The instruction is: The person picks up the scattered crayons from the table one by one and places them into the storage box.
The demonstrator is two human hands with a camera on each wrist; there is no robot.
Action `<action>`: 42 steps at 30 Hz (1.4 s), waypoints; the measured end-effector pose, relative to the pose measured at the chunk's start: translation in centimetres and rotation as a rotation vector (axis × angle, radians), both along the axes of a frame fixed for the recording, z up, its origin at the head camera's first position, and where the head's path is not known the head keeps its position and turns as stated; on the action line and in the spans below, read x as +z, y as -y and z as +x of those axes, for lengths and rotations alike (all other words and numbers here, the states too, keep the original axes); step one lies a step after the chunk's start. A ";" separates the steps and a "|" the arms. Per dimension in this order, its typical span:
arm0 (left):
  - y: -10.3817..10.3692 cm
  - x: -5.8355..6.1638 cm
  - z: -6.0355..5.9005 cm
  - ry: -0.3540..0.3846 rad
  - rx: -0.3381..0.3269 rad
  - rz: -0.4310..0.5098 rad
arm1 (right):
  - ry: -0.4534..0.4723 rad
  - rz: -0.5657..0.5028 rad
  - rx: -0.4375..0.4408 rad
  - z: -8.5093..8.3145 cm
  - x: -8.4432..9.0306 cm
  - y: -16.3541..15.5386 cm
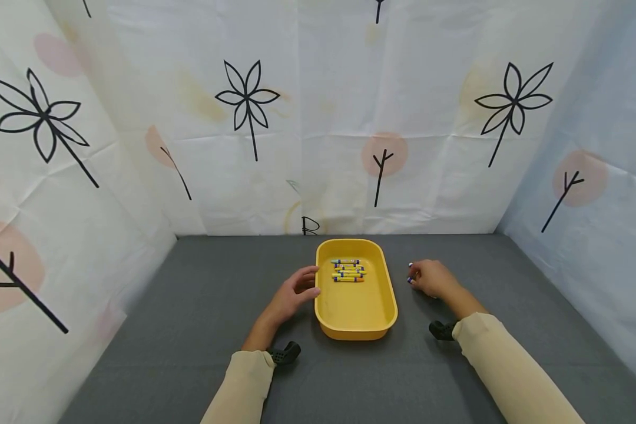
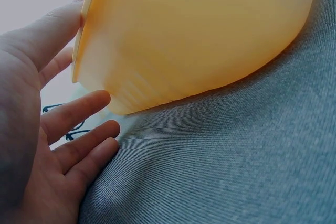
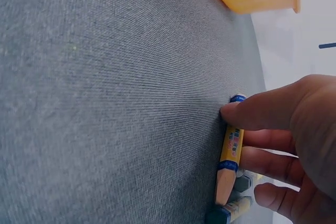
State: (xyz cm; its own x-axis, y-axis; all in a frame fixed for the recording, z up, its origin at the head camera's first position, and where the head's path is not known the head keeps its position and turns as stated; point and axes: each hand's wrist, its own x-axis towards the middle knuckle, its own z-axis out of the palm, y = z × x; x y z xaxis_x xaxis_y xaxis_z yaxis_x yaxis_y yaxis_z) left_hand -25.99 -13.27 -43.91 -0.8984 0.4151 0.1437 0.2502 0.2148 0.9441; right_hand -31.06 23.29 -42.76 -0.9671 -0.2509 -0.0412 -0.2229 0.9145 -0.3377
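A yellow tray [image 1: 356, 312] stands on the grey cloth, with a row of several crayons [image 1: 348, 271] lying in its far half. At its left rim is my left hand [image 1: 292, 297]; the thumb and index finger touch the rim, and the other fingers [image 2: 86, 145] are loosely extended beside the wall. To the right of the tray, my right hand [image 1: 433, 278] pinches a yellow-wrapped crayon [image 3: 231, 148] with a peach tip, thumb on one side and fingers behind. More crayons lie under that hand, including a dark-green-tipped crayon [image 3: 231, 212]; the fingers partly hide them.
Grey cloth [image 1: 344, 383] covers the tabletop. White printed fabric [image 1: 323, 118] hangs behind the table and along both sides. Each wrist wears a black band with a device [image 1: 285, 353].
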 end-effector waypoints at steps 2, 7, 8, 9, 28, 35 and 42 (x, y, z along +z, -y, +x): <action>0.0 0.0 0.0 -0.003 -0.006 0.001 | 0.007 0.010 0.002 0.1 0.1 -0.1; 0.0 0.0 -0.1 -0.003 -0.001 -0.004 | 0.034 0.019 -0.006 0.4 0.2 -0.4; 0.0 0.0 -0.1 -0.004 0.001 -0.004 | 0.032 0.014 -0.002 0.5 0.3 -0.4; 0.0 0.0 -0.1 -0.004 0.001 -0.004 | 0.028 0.010 0.002 0.6 0.3 -0.4; 0.1 -0.3 -0.1 0.016 0.004 0.002 | -0.208 -0.192 0.013 0.0 2.3 1.3; 0.0 -0.4 -0.2 0.015 -0.001 0.013 | -0.218 -0.194 0.045 -0.6 4.3 2.7; 0.1 -0.4 -0.2 0.013 0.000 0.006 | -0.170 -0.214 0.077 -1.1 5.7 5.2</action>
